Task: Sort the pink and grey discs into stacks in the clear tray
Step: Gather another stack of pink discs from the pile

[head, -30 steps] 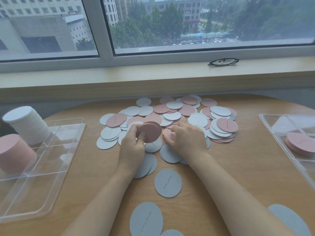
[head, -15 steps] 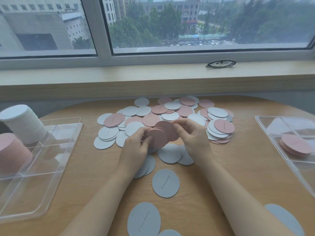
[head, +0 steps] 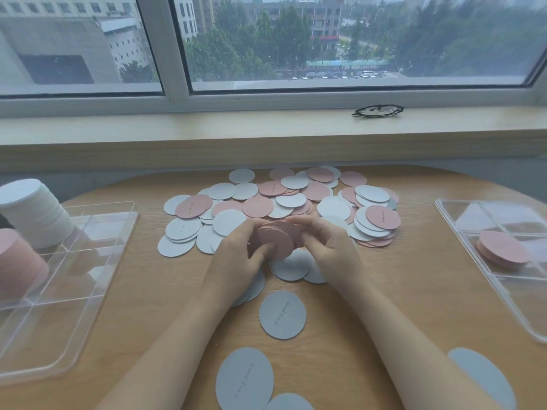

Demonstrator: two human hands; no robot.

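A small stack of pink discs (head: 276, 239) is held on edge just above the table, between both hands. My left hand (head: 236, 255) grips its left side, thumb on the front face. My right hand (head: 328, 250) curls round its right side. Behind them lies a loose heap of pink and grey discs (head: 290, 199). More grey discs (head: 282, 315) lie near the front. A clear tray (head: 74, 285) at the left holds a tall white stack (head: 32, 211) and a tall pink stack (head: 17, 261). A second clear tray (head: 479, 261) at the right holds a low pink stack (head: 503, 251).
The round wooden table (head: 399, 291) ends at a window sill behind, where black glasses (head: 377, 110) lie. Grey discs (head: 244, 377) sit close to the near edge, one at the right (head: 482, 377) by my forearm.
My right hand left the heap and joined the left on the pink stack, adding a disc. The stack sank slightly and both hands now close around it.
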